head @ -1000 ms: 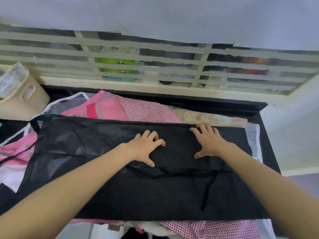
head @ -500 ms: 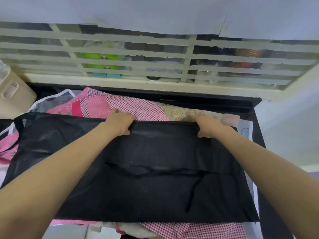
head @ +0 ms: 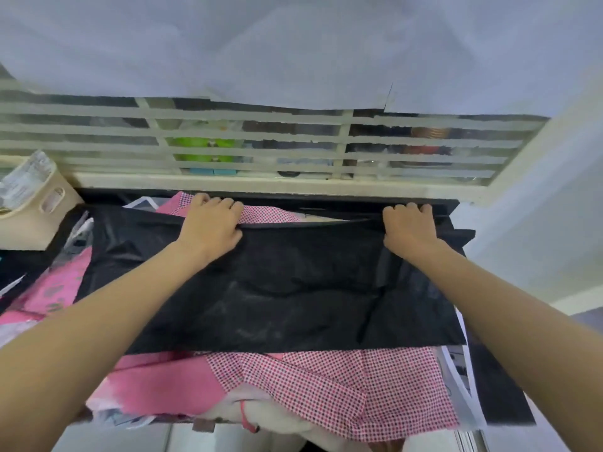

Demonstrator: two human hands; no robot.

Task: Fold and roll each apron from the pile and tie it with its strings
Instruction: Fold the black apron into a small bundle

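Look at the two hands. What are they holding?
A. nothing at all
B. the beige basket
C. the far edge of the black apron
C: the left hand and the right hand both have fingers curled over the far edge of the black apron.
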